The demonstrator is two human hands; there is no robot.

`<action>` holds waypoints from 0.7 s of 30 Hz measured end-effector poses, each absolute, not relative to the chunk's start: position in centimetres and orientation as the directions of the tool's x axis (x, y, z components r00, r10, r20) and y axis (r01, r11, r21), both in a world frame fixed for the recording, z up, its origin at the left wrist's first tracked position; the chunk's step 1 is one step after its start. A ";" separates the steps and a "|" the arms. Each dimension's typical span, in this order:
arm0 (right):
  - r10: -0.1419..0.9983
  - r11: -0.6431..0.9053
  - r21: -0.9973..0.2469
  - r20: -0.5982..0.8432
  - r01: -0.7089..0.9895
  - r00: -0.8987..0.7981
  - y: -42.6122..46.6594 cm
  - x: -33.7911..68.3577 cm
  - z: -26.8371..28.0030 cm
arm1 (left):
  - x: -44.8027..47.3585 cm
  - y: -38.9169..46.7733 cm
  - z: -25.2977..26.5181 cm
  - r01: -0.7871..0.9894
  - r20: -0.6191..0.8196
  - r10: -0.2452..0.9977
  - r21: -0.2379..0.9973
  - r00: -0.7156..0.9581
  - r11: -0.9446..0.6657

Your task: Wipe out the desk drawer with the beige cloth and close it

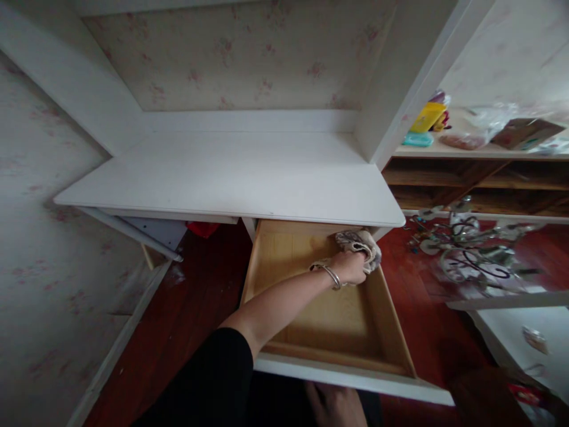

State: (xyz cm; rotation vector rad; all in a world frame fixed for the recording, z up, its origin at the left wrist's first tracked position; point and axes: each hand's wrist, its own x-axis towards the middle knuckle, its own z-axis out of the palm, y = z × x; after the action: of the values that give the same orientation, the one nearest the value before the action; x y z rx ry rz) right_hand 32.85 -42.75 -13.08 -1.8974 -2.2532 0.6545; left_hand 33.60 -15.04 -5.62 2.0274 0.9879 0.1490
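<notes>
The left hand (351,267), a bangle (331,276) at its wrist, reaches into the open wooden drawer (338,320) under the white desk (231,178) and closes its fingers around a crumpled beige cloth (362,244), pressed against the drawer's far right corner. The right hand (335,406) sits low beneath the drawer's white front, dim and partly cut off, so I cannot tell how open it is.
</notes>
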 end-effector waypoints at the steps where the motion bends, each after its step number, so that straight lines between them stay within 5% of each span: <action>1: 0.960 0.124 -0.400 -0.183 0.908 -0.212 -42.8 32.9 -13.1 | 33.1 -15.8 -5.4 0.594 -0.254 0.654 0.714 0.712 -0.369; 8: 0.960 0.125 -0.464 -0.168 0.877 -0.226 -42.4 33.2 -12.4 | 31.3 -22.4 -5.0 0.401 -0.300 0.269 0.602 0.915 -0.691; 12: 0.964 0.103 -0.478 -0.168 0.873 -0.206 -42.0 33.0 -11.3 | 30.5 -24.7 -4.5 0.294 -0.353 0.084 0.599 0.932 -0.745; 17: 0.959 0.087 -0.488 -0.193 0.868 -0.205 -42.0 32.9 -11.0 | 26.0 -24.0 -2.8 0.362 -0.459 0.109 0.511 0.882 -0.780; 21: 0.965 0.103 -0.509 -0.158 0.855 -0.210 -42.2 33.0 -11.4 | 18.6 -23.0 -1.7 0.534 -0.489 0.299 0.464 0.820 -0.706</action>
State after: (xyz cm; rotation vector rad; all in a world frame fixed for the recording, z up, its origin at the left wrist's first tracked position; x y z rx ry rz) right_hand 33.01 -42.22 -11.38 -1.8219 -2.1623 0.7517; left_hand 18.56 -23.01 -1.75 2.3907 0.6104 -0.5090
